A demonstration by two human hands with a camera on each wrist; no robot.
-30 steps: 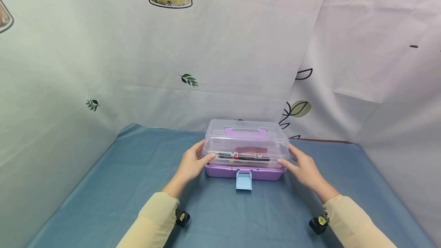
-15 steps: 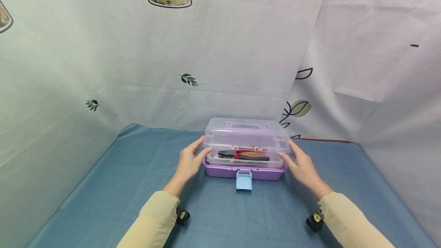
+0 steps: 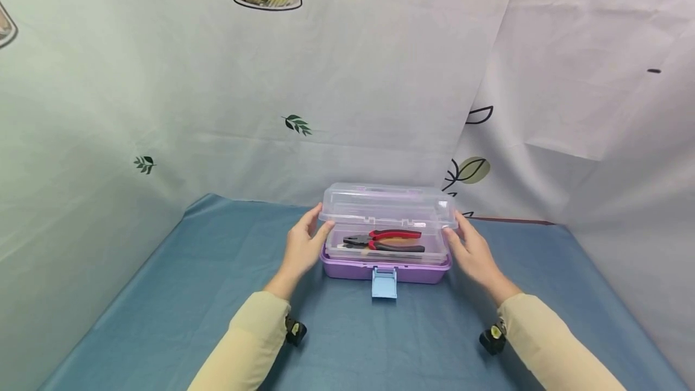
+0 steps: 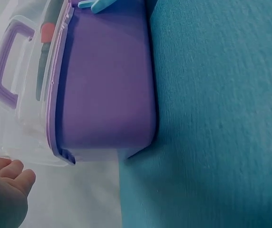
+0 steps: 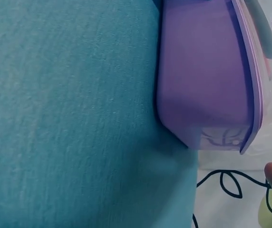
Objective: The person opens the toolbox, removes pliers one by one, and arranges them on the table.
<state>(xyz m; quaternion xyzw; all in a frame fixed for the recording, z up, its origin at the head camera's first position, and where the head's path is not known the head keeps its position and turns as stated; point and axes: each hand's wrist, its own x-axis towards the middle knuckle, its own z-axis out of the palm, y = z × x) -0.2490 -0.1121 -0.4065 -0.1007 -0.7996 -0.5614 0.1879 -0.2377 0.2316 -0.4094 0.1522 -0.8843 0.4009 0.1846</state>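
Note:
A purple toolbox (image 3: pixel 353 270) sits at the back middle of the blue cloth, with its clear lid (image 3: pixel 391 205) tilted up and back. My left hand (image 3: pixel 297 251) holds the lid's left end, thumb in front and fingers at the side. At the right end, my right hand (image 3: pixel 479 258) holds the lid the same way. Pliers (image 3: pixel 399 235) with red-and-black handles lie in a clear tray (image 3: pixel 434 245) inside the box. A light blue latch (image 3: pixel 384 284) hangs down in front. In the left wrist view the lid's purple handle (image 4: pixel 4 61) shows.
Blue cloth (image 3: pixel 347 343) covers the table around the box. A pale printed curtain (image 3: pixel 347 77) stands close behind it and on both sides. Each wrist carries a small black camera, the left camera (image 3: pixel 295 331) and the right camera (image 3: pixel 493 338).
Both hands have raised the lid's front edge and tipped it backward. The pliers, at first seen through the lid, now show uncovered in the tray. The box has stayed in place.

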